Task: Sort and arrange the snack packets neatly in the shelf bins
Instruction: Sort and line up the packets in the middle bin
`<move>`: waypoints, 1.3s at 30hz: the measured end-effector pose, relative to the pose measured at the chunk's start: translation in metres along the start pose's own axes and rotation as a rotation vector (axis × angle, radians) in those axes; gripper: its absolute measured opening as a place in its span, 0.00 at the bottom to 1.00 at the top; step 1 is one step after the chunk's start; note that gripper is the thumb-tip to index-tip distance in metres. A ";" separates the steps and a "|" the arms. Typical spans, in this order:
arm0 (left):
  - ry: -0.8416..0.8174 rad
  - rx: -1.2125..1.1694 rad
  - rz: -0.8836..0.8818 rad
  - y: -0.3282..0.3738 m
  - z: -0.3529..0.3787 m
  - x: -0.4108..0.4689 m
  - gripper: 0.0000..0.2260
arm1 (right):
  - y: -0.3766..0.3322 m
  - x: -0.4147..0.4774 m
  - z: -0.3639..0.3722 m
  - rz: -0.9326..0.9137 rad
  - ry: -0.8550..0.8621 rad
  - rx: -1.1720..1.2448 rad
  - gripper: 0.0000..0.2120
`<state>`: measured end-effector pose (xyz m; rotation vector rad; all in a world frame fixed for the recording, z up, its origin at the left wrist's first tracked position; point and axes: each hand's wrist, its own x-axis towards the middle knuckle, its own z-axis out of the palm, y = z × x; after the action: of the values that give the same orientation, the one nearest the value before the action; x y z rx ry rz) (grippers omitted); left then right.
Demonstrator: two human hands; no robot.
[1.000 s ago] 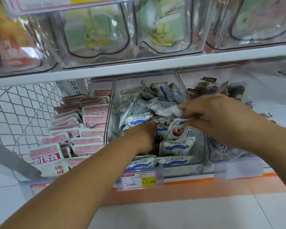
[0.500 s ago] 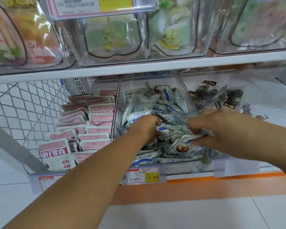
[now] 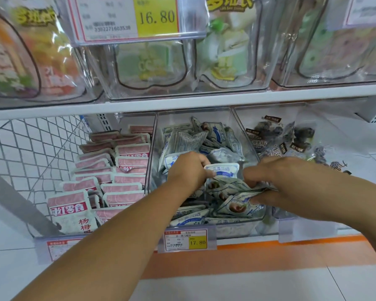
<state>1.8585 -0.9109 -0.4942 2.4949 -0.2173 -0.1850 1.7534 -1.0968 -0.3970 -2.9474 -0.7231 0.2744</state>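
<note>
- Head view: a middle clear plastic bin (image 3: 152, 148) on the lower shelf holds a loose heap of white-and-blue foil snack packets (image 3: 189, 137), which point in many directions.
- Single white-and-blue packet (image 3: 223, 170): it stands between the two hands with its printed face towards the onlooker and its long axis running left to right. Its blue writing is too blurred to read.
- Front row of packets (image 3: 189, 216): these lie flat against the bin's front wall, long axes left to right.
- Left hand (image 3: 188, 170): it is inside the bin, with curled fingers pinching the left edge of the single packet.
- Right hand (image 3: 289, 181): it is clenched around a fanned bunch of packets (image 3: 232, 192), whose long axes slant from lower left to upper right.
- Left bin: pink-and-white packets (image 3: 131, 151) sit in overlapping rows. The nearest one carries a red band with white characters and 杨梅 in red.
- Right bin: clear packets of dark plums (image 3: 269, 144) with black labels.
- White-and-yellow price tag (image 3: 186, 240) on the middle bin's front reads 17.80.
- Larger price tag (image 3: 128, 17) on the upper shelf reads 16.80, above clear upper bins (image 3: 152, 68) of green and orange packs.
- White wire mesh panel (image 3: 30, 148) stands at the far left.
</note>
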 end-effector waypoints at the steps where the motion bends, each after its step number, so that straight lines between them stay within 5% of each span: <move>1: 0.024 -0.023 0.039 0.002 -0.005 -0.004 0.07 | 0.000 0.001 0.000 0.002 -0.009 -0.004 0.11; 6: 0.009 0.022 0.228 0.011 -0.038 -0.020 0.05 | -0.003 0.022 0.016 0.013 0.018 -0.076 0.06; 11: -0.089 -0.067 0.241 0.003 -0.039 -0.029 0.01 | -0.012 0.040 0.040 0.135 0.217 -0.237 0.13; 16: -0.097 -0.163 0.213 0.007 -0.033 -0.036 0.08 | -0.014 0.038 0.043 0.173 0.243 -0.257 0.19; 23: -0.337 0.120 0.150 0.007 -0.051 -0.067 0.22 | -0.017 0.038 0.040 0.174 0.163 -0.263 0.21; 29: -0.386 0.340 0.182 0.005 -0.052 -0.091 0.17 | -0.020 0.036 0.024 0.166 0.268 -0.270 0.33; 34: -0.422 0.182 0.183 0.006 -0.067 -0.095 0.25 | -0.017 0.042 0.025 0.098 0.077 -0.197 0.33; 39: -0.286 0.343 0.275 -0.002 -0.057 -0.110 0.22 | -0.015 0.025 0.017 0.074 -0.017 -0.102 0.40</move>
<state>1.7619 -0.8545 -0.4414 2.7309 -0.7628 -0.4202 1.7650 -1.0714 -0.4154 -3.0771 -0.6497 0.2772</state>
